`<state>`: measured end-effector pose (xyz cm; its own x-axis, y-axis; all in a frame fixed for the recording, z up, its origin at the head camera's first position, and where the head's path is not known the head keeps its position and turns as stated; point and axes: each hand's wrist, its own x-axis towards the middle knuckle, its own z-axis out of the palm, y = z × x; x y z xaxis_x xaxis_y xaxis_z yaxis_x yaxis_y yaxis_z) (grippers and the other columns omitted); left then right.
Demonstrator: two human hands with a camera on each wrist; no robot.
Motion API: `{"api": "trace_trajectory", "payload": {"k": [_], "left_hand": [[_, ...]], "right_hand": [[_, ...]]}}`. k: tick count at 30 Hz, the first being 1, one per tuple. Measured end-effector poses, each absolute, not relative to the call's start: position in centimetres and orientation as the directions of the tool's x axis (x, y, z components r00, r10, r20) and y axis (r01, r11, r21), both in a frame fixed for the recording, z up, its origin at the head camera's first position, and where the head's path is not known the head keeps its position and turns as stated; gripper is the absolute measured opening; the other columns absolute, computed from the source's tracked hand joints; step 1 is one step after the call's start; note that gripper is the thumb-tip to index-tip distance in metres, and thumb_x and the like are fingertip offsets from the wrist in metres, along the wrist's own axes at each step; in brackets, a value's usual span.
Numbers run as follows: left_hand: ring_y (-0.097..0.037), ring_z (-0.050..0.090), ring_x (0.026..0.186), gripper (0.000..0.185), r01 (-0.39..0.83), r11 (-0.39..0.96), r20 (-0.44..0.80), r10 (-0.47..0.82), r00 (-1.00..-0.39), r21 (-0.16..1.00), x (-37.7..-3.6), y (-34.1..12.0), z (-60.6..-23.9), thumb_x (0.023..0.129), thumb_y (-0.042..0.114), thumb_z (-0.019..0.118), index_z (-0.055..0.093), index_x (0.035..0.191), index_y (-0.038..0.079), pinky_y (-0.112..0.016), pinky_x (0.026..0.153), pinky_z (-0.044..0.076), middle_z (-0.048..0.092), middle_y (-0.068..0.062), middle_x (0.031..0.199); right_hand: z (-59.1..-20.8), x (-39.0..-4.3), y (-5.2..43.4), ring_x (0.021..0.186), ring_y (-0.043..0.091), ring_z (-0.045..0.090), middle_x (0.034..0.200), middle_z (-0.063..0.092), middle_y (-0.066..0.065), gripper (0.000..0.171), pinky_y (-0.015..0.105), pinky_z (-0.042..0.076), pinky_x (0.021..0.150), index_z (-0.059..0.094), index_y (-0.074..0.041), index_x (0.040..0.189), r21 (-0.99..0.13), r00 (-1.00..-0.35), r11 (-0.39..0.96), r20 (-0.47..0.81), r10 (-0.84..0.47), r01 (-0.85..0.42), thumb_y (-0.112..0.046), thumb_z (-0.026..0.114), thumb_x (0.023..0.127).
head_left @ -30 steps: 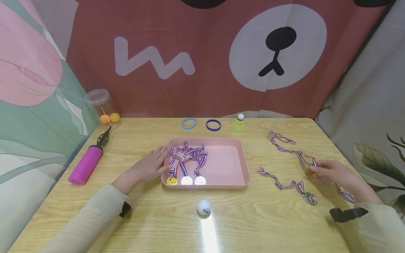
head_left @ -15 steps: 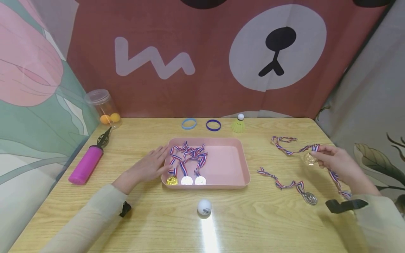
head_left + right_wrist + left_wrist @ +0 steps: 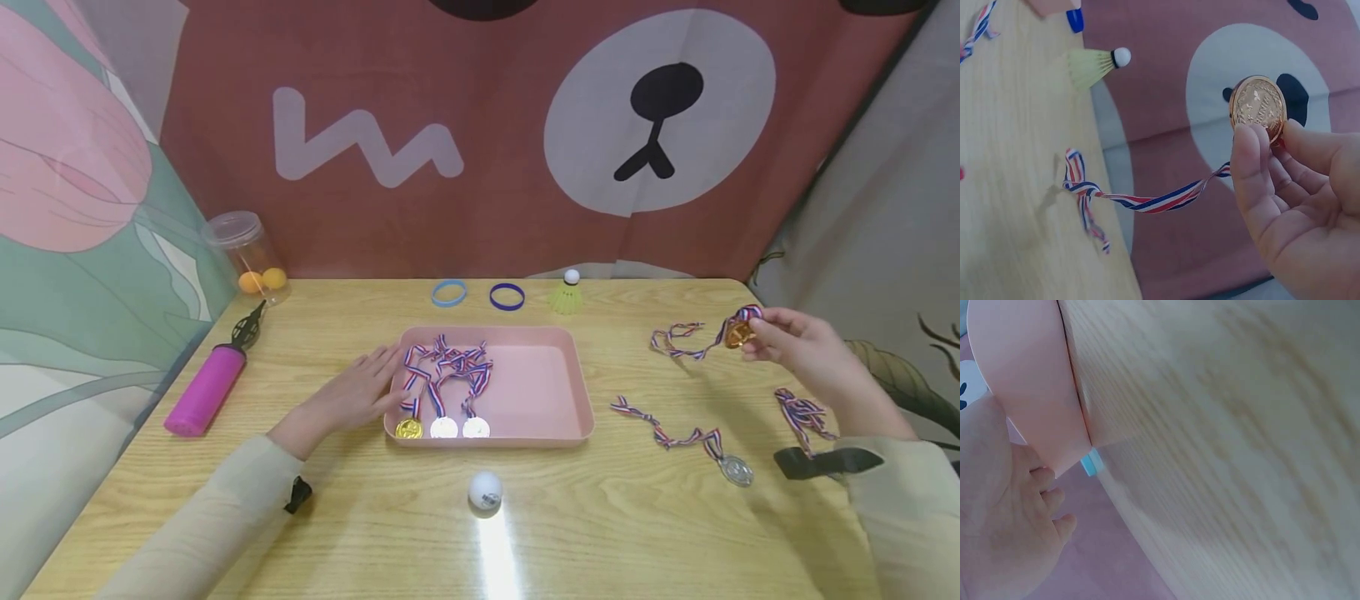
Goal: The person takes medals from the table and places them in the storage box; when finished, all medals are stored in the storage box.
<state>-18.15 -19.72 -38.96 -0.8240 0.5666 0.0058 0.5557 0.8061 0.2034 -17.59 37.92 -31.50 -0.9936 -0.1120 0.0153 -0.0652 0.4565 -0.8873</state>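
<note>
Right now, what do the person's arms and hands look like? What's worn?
Both hands are bare: no gloves or rings show. The left hand and right hand come out of long, pale beige sleeves. A small black clip sits at the left cuff, and a black strap crosses the right wrist. No cables or markings show.

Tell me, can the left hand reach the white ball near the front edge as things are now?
Probably yes. The left hand rests flat beside the pink tray, and only bare table lies between it and the white ball.
</note>
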Motion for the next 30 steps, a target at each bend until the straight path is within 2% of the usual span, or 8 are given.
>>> {"api": "trace_trajectory", "payload": {"k": [5,8,12,17,21,25,30], "left_hand": [[-0.041,0.017,0.133,0.068,0.572,0.797,0.026,0.578,-0.815,0.194,-18.3,-19.7,-39.1,0.097,0.037,0.043,0.018,0.144,-0.006,-0.053,0.106,0.018,0.017,-0.023,0.148],[-0.041,0.017,0.133,0.069,0.572,0.797,0.024,0.579,-0.815,0.193,-18.3,-19.7,-39.1,0.097,0.037,0.043,0.018,0.144,-0.006,-0.053,0.106,0.018,0.017,-0.023,0.148],[-0.042,0.017,0.133,0.068,0.569,0.799,0.020,0.577,-0.816,0.194,-18.2,-19.6,-39.0,0.097,0.037,0.043,0.018,0.143,-0.006,-0.053,0.106,0.018,0.017,-0.024,0.148],[-0.041,0.016,0.133,0.068,0.566,0.800,0.017,0.574,-0.818,0.198,-18.1,-19.6,-39.0,0.097,0.037,0.043,0.017,0.144,-0.006,-0.053,0.106,0.017,0.016,-0.023,0.148],[-0.041,0.016,0.133,0.068,0.567,0.800,0.020,0.575,-0.818,0.195,-18.1,-19.6,-38.9,0.097,0.037,0.043,0.018,0.143,-0.006,-0.053,0.106,0.018,0.016,-0.023,0.148],[-0.041,0.017,0.133,0.068,0.569,0.798,0.026,0.576,-0.817,0.197,-18.1,-19.6,-38.9,0.097,0.036,0.043,0.018,0.143,-0.007,-0.053,0.106,0.018,0.017,-0.023,0.148],[-0.041,0.016,0.133,0.069,0.565,0.801,0.022,0.572,-0.820,0.198,-18.1,-19.7,-39.0,0.097,0.038,0.042,0.017,0.144,-0.006,-0.052,0.107,0.017,0.016,-0.022,0.148]], "right_hand": [[-30.5,-17.9,36.8,0.071,0.011,0.061,0.084,0.062,-0.005,0.012,0.022,0.052,0.065,0.053,-0.007,0.100,-0.899,-0.993,0.424,0.081,-0.090,-0.112,-0.018,0.053,0.094],[-29.7,-17.8,36.1,0.068,0.009,0.059,0.079,0.062,-0.007,0.008,0.023,0.051,0.062,0.058,-0.012,0.094,-0.887,-0.993,0.446,0.108,-0.047,-0.117,-0.020,0.057,0.092],[-28.4,-17.5,35.1,0.066,0.009,0.054,0.077,0.061,-0.008,0.011,0.021,0.047,0.061,0.061,-0.013,0.095,-0.870,-0.989,0.475,0.145,-0.010,-0.132,-0.023,0.058,0.091],[-26.9,-17.0,33.8,0.070,0.008,0.051,0.079,0.063,-0.011,0.017,0.018,0.041,0.064,0.061,-0.008,0.095,-0.861,-0.979,0.479,0.204,0.019,-0.171,-0.025,0.059,0.091],[-26.1,-16.6,32.7,0.078,0.009,0.057,0.089,0.069,-0.005,0.010,0.016,0.045,0.064,0.061,-0.001,0.091,-0.920,-0.957,0.265,0.288,-0.043,-0.289,-0.010,0.059,0.090],[-25.0,-16.0,31.1,0.084,0.012,0.060,0.097,0.069,0.005,0.004,0.017,0.048,0.063,0.058,0.006,0.089,-0.925,-0.918,0.032,0.372,-0.135,-0.379,0.003,0.056,0.089],[-23.1,-15.1,28.6,0.083,0.014,0.059,0.099,0.068,0.006,0.003,0.017,0.048,0.062,0.058,0.006,0.088,-0.909,-0.902,0.049,0.402,-0.158,-0.414,0.007,0.055,0.088]]}}
